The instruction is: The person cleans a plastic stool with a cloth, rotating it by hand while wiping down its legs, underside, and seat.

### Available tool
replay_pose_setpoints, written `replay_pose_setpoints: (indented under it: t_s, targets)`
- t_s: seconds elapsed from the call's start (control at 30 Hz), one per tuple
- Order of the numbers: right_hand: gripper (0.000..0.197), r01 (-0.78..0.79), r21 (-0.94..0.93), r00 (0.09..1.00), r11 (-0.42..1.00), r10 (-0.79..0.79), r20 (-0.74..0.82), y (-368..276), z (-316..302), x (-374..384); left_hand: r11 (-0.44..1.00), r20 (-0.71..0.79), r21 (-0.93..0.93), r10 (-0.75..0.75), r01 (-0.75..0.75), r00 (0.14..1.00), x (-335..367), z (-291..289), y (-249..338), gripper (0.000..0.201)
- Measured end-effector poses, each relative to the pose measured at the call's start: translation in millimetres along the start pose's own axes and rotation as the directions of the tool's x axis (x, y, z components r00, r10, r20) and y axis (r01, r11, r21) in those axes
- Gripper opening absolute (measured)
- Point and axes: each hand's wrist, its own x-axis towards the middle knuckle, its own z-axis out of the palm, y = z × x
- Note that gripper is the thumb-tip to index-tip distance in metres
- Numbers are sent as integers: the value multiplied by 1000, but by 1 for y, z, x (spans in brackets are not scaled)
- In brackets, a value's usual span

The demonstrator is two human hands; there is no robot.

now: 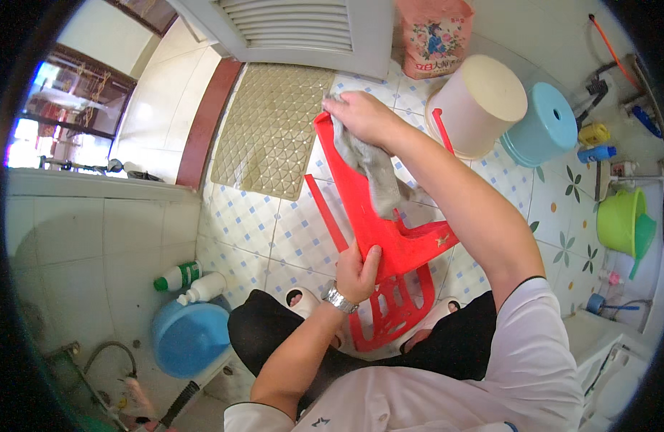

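My left hand (357, 273) is closed on the edge of a red plastic chair (404, 253); my right hand (364, 119) clasps a grey cloth (375, 173) around one leg (351, 191). The chair is tipped between my knees (258, 324), near a patterned mat (267, 133).

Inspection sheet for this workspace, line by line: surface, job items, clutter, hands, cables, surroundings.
Surface: tiled floor, blue-square pattern.
Job items: red plastic chair, tipped over; grey cloth.
Clutter: blue basin, white bottle, green-and-white bottle, left side.
Hands: left hand grips the chair; right hand holds the cloth against a chair leg.
Cables: none clearly identifiable; curved hose, lower left.
Surroundings: beige mat, louvred door.
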Motion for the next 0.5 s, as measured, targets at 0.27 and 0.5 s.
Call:
replay_pose_setpoints:
  t_s: [0.27,0.5]
  targets:
    - [36,221,-412,969,884,-150,198,-4,11,-124,997,-61,23,-72,73,996,9,-13,-8,26]
    - [27,533,-534,831,657,-287,477,3,-24,-169,998,-38,66,-5,7,999,7,-14,-11,29]
